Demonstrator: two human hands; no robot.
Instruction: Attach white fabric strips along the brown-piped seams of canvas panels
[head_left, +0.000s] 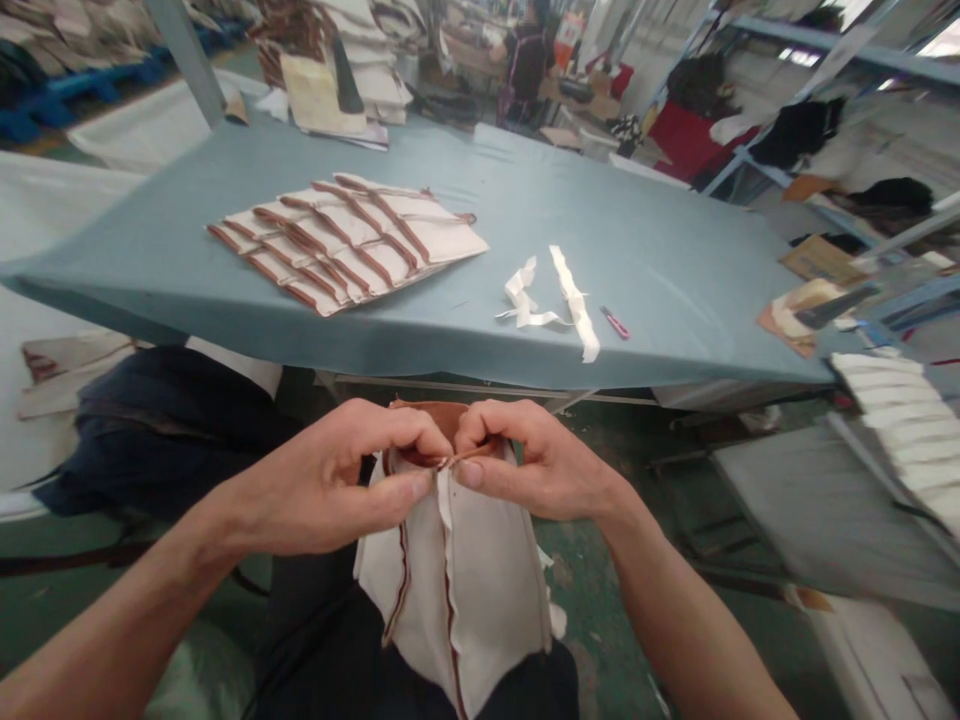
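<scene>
A cream-coloured sewn piece (495,570) with brown edges and seams hangs over my lap, its brown inner side showing at the open top. My left hand (337,480) pinches its upper edge just left of the middle seam, thumb in front and fingers inside. Close beside it, my right hand (536,460) grips the same edge on the other side of the seam. The fingertips of both hands nearly meet there. What lies inside the piece is hidden.
On the blue-covered table (675,260) ahead lies an overlapping pile of similar cream pieces (360,240). To its right are crumpled white strips (574,305) and a small pink-handled tool (616,323). A dark cloth bundle (165,430) sits at left; a grey surface (810,510) stands at right.
</scene>
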